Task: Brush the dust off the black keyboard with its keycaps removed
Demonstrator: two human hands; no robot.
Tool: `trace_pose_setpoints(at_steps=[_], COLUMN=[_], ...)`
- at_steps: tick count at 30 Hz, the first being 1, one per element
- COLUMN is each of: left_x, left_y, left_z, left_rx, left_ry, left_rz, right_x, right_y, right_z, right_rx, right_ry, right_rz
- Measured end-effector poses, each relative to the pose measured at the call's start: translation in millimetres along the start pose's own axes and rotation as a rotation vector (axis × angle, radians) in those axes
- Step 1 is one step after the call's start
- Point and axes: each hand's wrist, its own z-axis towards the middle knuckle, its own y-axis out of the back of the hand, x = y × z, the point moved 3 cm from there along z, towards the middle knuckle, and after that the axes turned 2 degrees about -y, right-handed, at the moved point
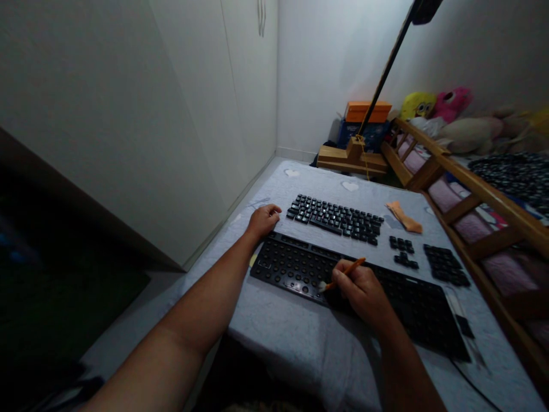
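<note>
A black keyboard base (295, 264) with its keycaps off lies across the table, round switches exposed. My right hand (360, 289) is closed around a small paintbrush (352, 266) with an orange handle. Its pale bristles touch the lower edge of the base, left of the middle. At the far left corner of the base rests my left hand (262, 222), fingers loosely bent and a little apart, with nothing seen in it. Behind the base, loose black keycaps (334, 215) are laid out in keyboard order. Further right are the arrow-key group (405, 261) and the number-pad keycaps (446, 264).
A folded orange cloth (404, 217) lies behind the keycaps. Beside the base's right end are a dark-handled tool (464, 327) and a black cable (474, 386). A wooden bed rail (480, 189) borders the table's right; a white wardrobe (193, 114) stands left.
</note>
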Motion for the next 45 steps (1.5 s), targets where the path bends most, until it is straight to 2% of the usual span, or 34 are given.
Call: trace_pose_setpoints(at_steps=[16,21,25,33,38,41,45], left_x=[0,0,-1,-2,-1,-1,-1], left_y=[0,0,0,1,1,1,1], left_z=[1,1,1,0,0,0,0], left_rx=[0.003,0.003,0.004,-0.004,0.0,-0.004,-0.002], left_ry=[0.005,0.006,-0.003,0.002,0.008,0.006,-0.005], left_rz=[0.007,0.018,0.02,0.008,-0.005,-0.007,0.002], right_x=[-1,-11,-14,-14,-17,-15,-13], right_y=[1,5,4,0,3,4,1], right_z=[-12,-13,-10,-10,-11,-11,-10], right_rx=[0.076,0.0,-0.052,0.065,0.016,-0.013,0.062], right_ry=[-0.079,-0.098,-0.097,-0.108,-0.108,-0.11,-0.124], right_rz=[0.129,0.231,0.185,0.203,0.269,0.22,0.201])
